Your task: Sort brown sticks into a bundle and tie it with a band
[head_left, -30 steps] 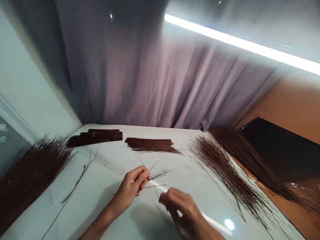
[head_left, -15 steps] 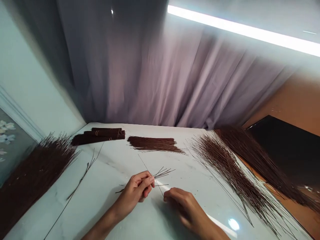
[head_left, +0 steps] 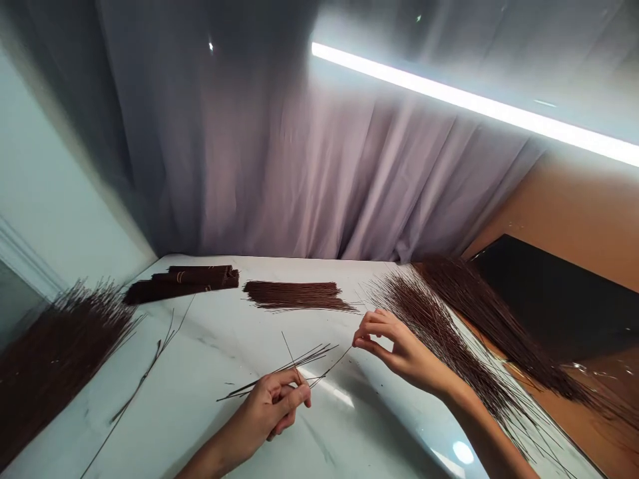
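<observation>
My left hand (head_left: pixel 278 403) is closed in a pinch on a few thin dark brown sticks (head_left: pixel 309 356) above the white table (head_left: pixel 239 339). Their ends stick out on both sides of the fingers. My right hand (head_left: pixel 392 342), up and to the right, pinches the end of one thin strand (head_left: pixel 339 361) that runs back toward the left fingers. Where the strand meets the other sticks is partly hidden by my left fingers. Just behind the hands lies a flat row of brown sticks (head_left: pixel 299 295).
Tied dark bundles (head_left: pixel 194 279) lie at the back left. A large pile of sticks (head_left: pixel 64 352) fills the left edge, with a thin loose cluster (head_left: pixel 144 376) beside it. Two more piles are at the right, one on the table (head_left: pixel 449 332), one on a brown surface (head_left: pixel 514 319) by a black panel.
My right hand has moved up and to the right, drawing a strand's end away from my left hand. The sticks in my left hand now lie at a different angle. The view has shifted slightly.
</observation>
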{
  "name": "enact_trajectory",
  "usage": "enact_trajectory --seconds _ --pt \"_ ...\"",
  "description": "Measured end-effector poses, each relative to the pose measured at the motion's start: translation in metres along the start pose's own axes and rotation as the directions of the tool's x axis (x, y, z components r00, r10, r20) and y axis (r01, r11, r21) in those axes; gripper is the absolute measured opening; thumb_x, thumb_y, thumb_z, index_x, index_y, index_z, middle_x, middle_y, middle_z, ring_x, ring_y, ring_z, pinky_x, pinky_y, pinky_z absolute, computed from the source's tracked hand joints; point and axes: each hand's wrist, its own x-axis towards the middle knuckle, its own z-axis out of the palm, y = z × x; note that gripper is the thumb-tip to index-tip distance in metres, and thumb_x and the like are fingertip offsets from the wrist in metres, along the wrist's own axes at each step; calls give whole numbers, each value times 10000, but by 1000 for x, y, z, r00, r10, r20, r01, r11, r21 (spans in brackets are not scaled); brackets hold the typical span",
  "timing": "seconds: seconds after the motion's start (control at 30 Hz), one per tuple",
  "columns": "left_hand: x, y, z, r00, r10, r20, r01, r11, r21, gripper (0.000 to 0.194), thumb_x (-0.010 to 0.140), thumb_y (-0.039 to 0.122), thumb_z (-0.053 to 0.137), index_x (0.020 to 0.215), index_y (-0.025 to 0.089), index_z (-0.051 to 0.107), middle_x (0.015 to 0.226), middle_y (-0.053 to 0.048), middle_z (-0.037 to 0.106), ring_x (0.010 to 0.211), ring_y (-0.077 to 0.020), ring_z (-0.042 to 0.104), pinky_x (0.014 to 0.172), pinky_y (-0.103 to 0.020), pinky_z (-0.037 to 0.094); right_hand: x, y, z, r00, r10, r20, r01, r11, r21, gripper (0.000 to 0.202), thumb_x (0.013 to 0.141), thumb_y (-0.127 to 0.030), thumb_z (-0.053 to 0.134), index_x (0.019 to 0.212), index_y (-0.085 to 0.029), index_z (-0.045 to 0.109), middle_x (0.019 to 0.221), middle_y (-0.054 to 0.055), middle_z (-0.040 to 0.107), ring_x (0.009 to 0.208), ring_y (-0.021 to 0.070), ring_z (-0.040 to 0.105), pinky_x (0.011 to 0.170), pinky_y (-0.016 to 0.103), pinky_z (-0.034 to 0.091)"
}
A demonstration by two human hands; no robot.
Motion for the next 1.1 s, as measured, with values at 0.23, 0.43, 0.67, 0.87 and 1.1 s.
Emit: enact_trajectory --seconds 0.23,0.43,0.67,0.87,1.1 --pt "6 -4 -4 995 55 -86 -52 998 37 400 962 569 543 863 187 607 494 112 301 467 -86 241 435 -200 209 -4 -18 14 955 -139 -262 89 977 -194 145 1018 -278 559 1117 -271 664 1125 71 626 1081 255 530 971 465 418" --pt "10 -12 3 991 81 -108 -83 996 -17 432 891 598 640 846 169 623 612 80 384 527 -77 288 483 -203 227 19 -66 56 864 -502 -49 383 715 -585 399 1004 -125 502 1365 -276 580 1319 75 596 1100 247 517 957 402 442" --pt "11 -8 -3 984 96 -150 -89 995 54 481 908 634 581 844 164 654 540 94 325 475 -80 275 459 -219 204 22 -32 63 926 -377 3 288 701 -652 64 965 -169 621 971 -187 682 944 45 645 840 211 539 806 379 442" --pt "10 -6 -1 979 89 -183 -75 994 79 461 939 618 546 858 174 637 488 109 298 459 -82 264 452 -210 218 -7 -39 61 907 -126 -402 42 976 -212 242 1022 -220 521 1235 -222 636 941 53 641 787 186 558 726 316 461" --pt "12 -19 15 985 69 -160 -70 998 0 456 961 652 465 913 210 566 512 93 454 371 -73 262 348 -185 230 -21 -57 138 858 510 -53 -305 591 747 502 883 -665 603 889 -172 699 769 30 650 523 113 475 467 242 363"
